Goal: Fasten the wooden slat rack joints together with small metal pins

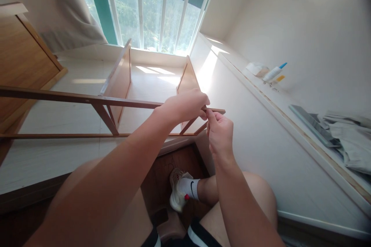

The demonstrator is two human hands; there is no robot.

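A brown wooden frame with two long rails and short crosspieces stretches from the left side to the middle; its upper rail (130, 103) ends just past my hands. My left hand (187, 105) is closed over that rail near its right end, fingertips curled down on the far side. Right beside it, my right hand (220, 131) is closed in a pinch, thumb and forefinger against the rail by the left fingertips. Whatever sits between those fingertips is too small or hidden to make out. Two upright wooden panels, one left of centre (123, 81) and one behind my left hand (188, 75), stand beyond the rail.
A white ledge (246, 81) on the right holds a white tube with a blue tip (272, 73), small metal pieces and folded grey cloth (352, 139). A wooden cabinet (26, 54) stands at left. Behind is a barred window (153, 11). My shoe (177, 189) is below.
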